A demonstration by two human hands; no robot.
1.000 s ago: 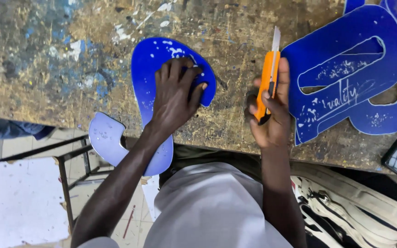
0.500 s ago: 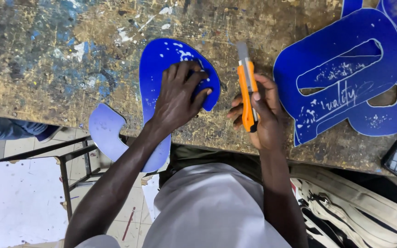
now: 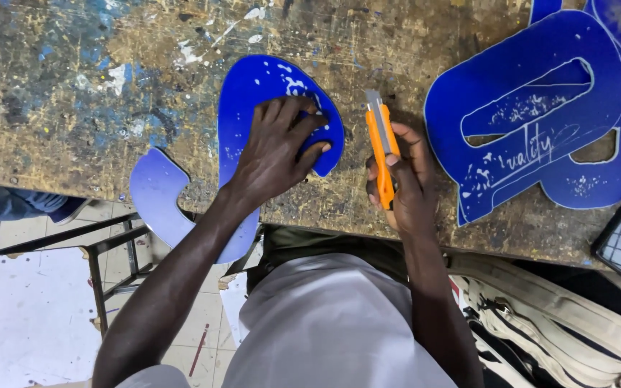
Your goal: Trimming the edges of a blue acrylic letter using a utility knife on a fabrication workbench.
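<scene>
Hands: left (image 3: 274, 154) presses blue cutout (image 3: 253, 93) (curved), right (image 3: 405, 183) grips orange knife (image 3: 381, 154).

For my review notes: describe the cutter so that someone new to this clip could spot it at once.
On the paint-spattered workbench, look between the two blue cut-out shapes. There the right hand grips a slim utility knife, pointing away from the person. It is the only orange thing there, with a grey blade tip.

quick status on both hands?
Left hand: open, pressed flat on the blue cut-out shape.
Right hand: closed around the orange utility knife, blade pointing away from the person.
</scene>
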